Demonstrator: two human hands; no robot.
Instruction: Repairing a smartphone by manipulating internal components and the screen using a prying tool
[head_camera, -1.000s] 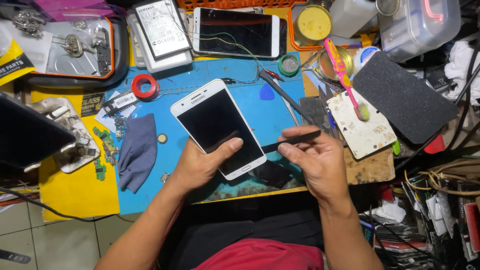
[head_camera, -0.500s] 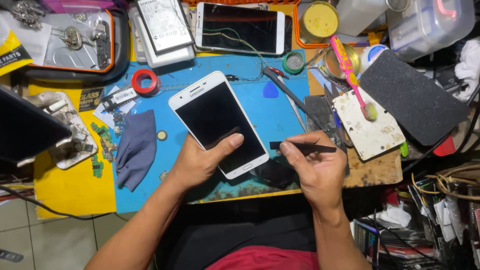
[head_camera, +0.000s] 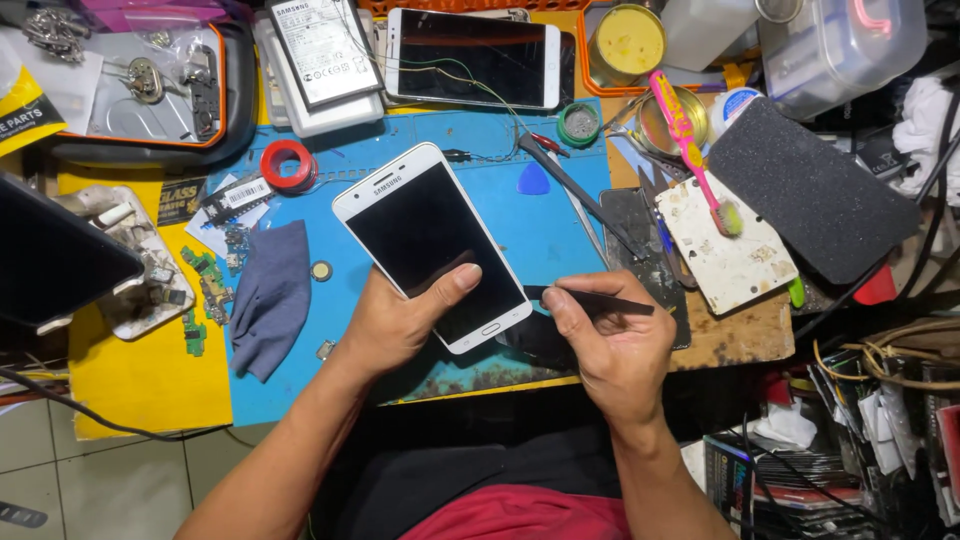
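White-framed phone (head_camera: 432, 245) in our left hand (head_camera: 400, 325), thin dark tool (head_camera: 590, 301) in our right hand (head_camera: 615, 345), over a cluttered repair bench (head_camera: 150, 380).

We hold the phone screen-up and tilted on the blue mat (head_camera: 540, 225) near the bench's front edge, our left grip clasped around its lower edge with the thumb on the dark glass. Our right grip is pinched on the flat dark tool, whose near tip sits just beside the phone's lower right corner. A grey cloth (head_camera: 268, 298) lies on the mat's left side and a red tape roll (head_camera: 287, 164) toward its far left corner. A second phone (head_camera: 472, 57) rests along the bench's far edge, and a pink toothbrush (head_camera: 692, 145) lies across a white plate (head_camera: 728, 245) to the right.
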